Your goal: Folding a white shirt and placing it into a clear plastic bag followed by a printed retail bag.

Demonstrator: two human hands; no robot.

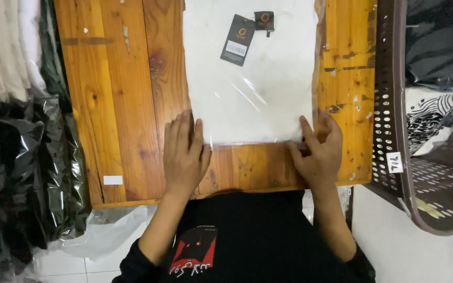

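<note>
At the far left, pale folded garments (1, 47) lie stacked in clear wrapping, and near them a heap of dark items in crinkled plastic bags (22, 178) runs down the left edge to the tiled floor (410, 251). A loose sheet of clear plastic (111, 230) hangs off the near left corner of the wooden desk (116, 94), whose orange-brown planks are scuffed and carry a small white sticker (112, 180) near the front edge.

The left hand (184, 152) rests flat on the desk, palm down, fingers together and extended, its fingertips touching the near left corner of a folded white garment in a clear plastic bag (252, 89). This bagged garment lies in the middle of the desk, reaching from the far edge of the view down to just beyond the hands. Two dark hang tags (238, 40) sit on its far part, inside or under the plastic; which, I cannot tell.

The right hand (318, 152) lies at the near right corner of the bag, fingers bent slightly, pressing on the bag's near edge where the plastic flap meets the wood; whether it pinches the flap or only presses it is unclear.

To the right of the desk stands a brown perforated plastic basket (389, 105) holding a black-and-white patterned bagged garment (431, 118) and darker bagged items at the far end.
</note>
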